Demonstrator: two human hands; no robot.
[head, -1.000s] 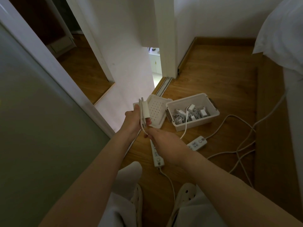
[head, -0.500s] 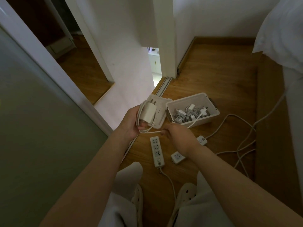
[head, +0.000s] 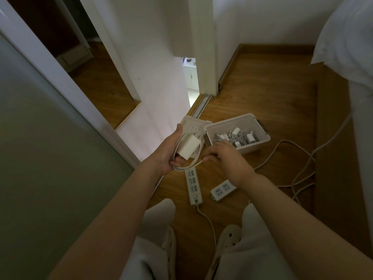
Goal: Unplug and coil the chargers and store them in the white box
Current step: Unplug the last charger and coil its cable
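Dim room: wooden floor, white walls, bedding at right.

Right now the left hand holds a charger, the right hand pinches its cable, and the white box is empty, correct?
No: the head view shows several chargers in the white box. The left hand holds a charger; the right hand pinches its cable.

A single wide-angle head camera looks forward and steeply down at the floor, fairly near the box.
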